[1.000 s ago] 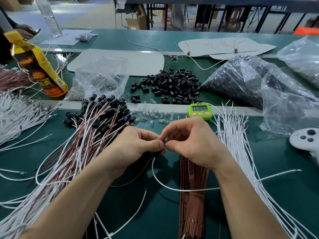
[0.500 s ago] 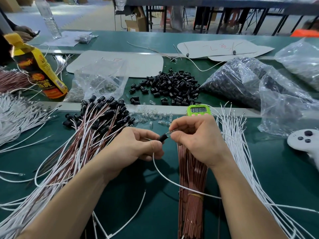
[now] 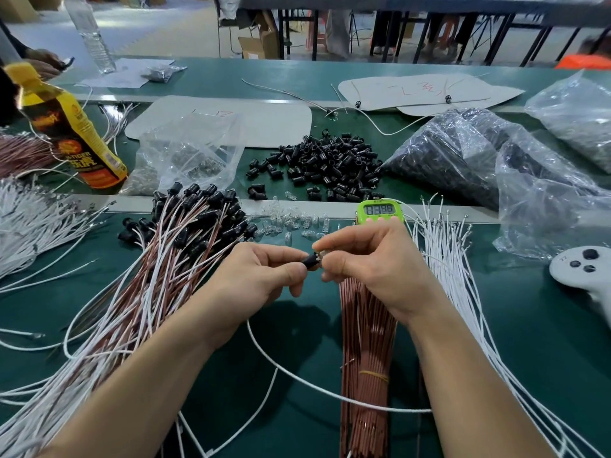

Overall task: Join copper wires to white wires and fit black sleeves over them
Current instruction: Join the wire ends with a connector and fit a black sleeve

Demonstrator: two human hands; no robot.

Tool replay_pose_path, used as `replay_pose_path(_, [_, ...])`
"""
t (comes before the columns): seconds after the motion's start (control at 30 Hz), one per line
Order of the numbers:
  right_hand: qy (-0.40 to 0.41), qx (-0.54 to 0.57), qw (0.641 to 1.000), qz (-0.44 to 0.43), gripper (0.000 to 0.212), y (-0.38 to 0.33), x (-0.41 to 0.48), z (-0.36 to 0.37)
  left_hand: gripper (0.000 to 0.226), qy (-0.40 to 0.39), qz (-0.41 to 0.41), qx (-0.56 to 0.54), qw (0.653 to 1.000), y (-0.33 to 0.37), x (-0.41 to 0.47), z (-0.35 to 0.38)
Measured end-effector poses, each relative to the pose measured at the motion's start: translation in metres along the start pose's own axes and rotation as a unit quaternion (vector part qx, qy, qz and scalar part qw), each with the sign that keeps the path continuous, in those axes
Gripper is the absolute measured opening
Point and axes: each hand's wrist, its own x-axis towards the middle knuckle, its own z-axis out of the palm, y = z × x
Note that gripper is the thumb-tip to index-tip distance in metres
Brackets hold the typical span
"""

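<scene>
Green worktop, left grip pinching black sleeve, right grip pinching its end, floor beyond.

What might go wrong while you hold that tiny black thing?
The sleeve is tiny, pinched only at the left hand's fingertips, so it may slip into the wires. The clear piece in the right hand might go in crooked. The white wire looping below could snag the copper bundle.

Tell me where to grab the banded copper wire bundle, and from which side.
I'd grip the copper wire bundle at its yellow band, where the strands are held tight. Come from above with fingers across its width: it lies flat, running away from the person, and its far end sits under the right hand.
</scene>
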Motion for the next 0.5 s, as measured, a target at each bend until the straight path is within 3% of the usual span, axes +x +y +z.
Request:
replay_pose_path(0.1, [-0.01, 0.096, 0.992, 0.079, 0.01, -0.003, -0.002, -0.001, 0.017, 0.017, 0.026, 0.016, 0.999, -0.002, 0.001, 0.0])
replay_pose_path(0.2, [-0.001, 0.151, 0.979, 0.137, 0.02, -0.003, -0.001, 0.002, 0.025, 0.015, 0.062, 0.025, 0.998, -0.002, 0.001, 0.002])
replay_pose_path(0.5, [-0.032, 0.265, 0.952, 0.149, 0.039, -0.002, 0.0, 0.016, 0.024, 0.013, 0.095, -0.018, 0.995, -0.001, -0.002, 0.008])
